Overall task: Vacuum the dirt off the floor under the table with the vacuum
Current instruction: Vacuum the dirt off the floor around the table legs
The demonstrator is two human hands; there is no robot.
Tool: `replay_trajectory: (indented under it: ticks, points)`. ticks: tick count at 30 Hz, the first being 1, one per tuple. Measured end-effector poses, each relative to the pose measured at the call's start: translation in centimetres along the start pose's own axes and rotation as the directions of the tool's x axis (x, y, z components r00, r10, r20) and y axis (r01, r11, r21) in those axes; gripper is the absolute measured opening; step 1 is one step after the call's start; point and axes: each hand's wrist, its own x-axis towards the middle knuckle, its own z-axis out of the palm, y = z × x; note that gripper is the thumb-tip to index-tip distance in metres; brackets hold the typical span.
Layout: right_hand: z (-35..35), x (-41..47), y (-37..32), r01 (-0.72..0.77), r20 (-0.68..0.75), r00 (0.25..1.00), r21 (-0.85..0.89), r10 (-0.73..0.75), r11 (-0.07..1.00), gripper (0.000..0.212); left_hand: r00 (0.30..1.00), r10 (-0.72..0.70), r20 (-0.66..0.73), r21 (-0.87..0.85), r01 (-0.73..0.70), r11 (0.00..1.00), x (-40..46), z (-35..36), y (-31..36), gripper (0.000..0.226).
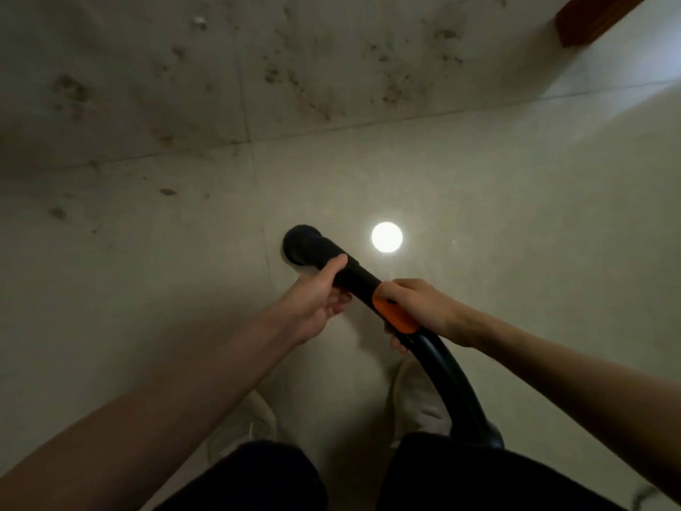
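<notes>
Both hands on the vacuum (pixel 353 274) at frame centre: left hand (pixel 313 296) curled round the black tube, right hand (pixel 420 307) gripping the orange handle section. Nozzle (pixel 300 245) points at the floor (pixel 516 215). Dirt (pixel 294 79) speckles the tiles across the upper frame.

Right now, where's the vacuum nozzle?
Head view, centre: the vacuum nozzle sits just left of the bright light reflection on the floor, ahead of the left hand and short of the dirt.
</notes>
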Motion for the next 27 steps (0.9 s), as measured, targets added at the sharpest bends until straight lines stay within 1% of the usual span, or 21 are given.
replay_trajectory:
  ticks: [3, 6, 8, 11, 13, 15, 17, 20, 22, 25, 27]
  points:
    - [0.2, -1.4, 2.2, -0.039, 0.003, 0.999, 0.023, 0.039, 0.999, 0.03, 0.999, -0.035, -0.004, 0.064, 0.035, 0.997, -0.9, 0.9, -1.7, 0.032]
    - [1.1, -1.4, 3.8, -0.065, 0.041, 0.997, -0.008, 0.066, 0.998, 0.033, 0.997, -0.071, 0.04, 0.209, 0.061, 0.976, -1.8, 1.9, -3.7, 0.025]
    - [1.6, -0.7, 4.7, -0.039, 0.083, 0.996, 0.008, 0.038, 0.999, 0.029, 0.996, -0.054, 0.07, 0.296, 0.031, 0.955, -1.9, 2.3, -5.0, 0.024]
    - [1.2, 0.0, 5.8, -0.001, 0.113, 0.994, 0.04, -0.004, 0.999, 0.027, 0.994, 0.013, 0.109, 0.32, -0.047, 0.946, -1.5, 2.2, -5.7, 0.027]
    - [0.8, -0.4, 6.3, 0.03, 0.094, 0.995, 0.002, -0.03, 1.0, 0.03, 0.987, 0.052, 0.152, 0.358, -0.104, 0.928, -1.6, 2.5, -5.6, 0.03]
    - [0.2, -1.1, 6.9, 0.065, 0.04, 0.997, -0.005, -0.065, 0.998, 0.031, 0.982, 0.075, 0.171, 0.371, -0.135, 0.919, -1.8, 3.8, -5.7, 0.03]
    - [-0.6, -2.1, 7.8, 0.092, -0.029, 0.995, 0.012, -0.092, 0.996, 0.033, 0.983, 0.076, 0.169, 0.381, -0.137, 0.915, -1.9, 5.8, -6.1, 0.029]
    - [-1.8, -3.5, 10.1, 0.108, -0.095, 0.99, 0.062, -0.102, 0.992, 0.032, 0.981, 0.052, 0.188, 0.452, -0.133, 0.882, -2.0, 8.4, -7.2, 0.029]
    - [-1.9, -4.4, 12.0, 0.081, -0.097, 0.993, 0.095, -0.072, 0.992, 0.032, 0.976, 0.017, 0.216, 0.491, -0.124, 0.862, -2.2, 9.4, -8.6, 0.029]
    - [-1.7, -5.4, 14.0, 0.043, -0.065, 0.997, 0.163, -0.033, 0.986, 0.034, 0.972, -0.037, 0.232, 0.536, -0.096, 0.839, -2.6, 10.0, -10.3, 0.031]
    - [-2.0, -5.6, 14.3, 0.045, -0.076, 0.997, 0.182, -0.031, 0.982, 0.034, 0.971, -0.039, 0.238, 0.552, -0.102, 0.827, -2.5, 10.4, -10.2, 0.031]
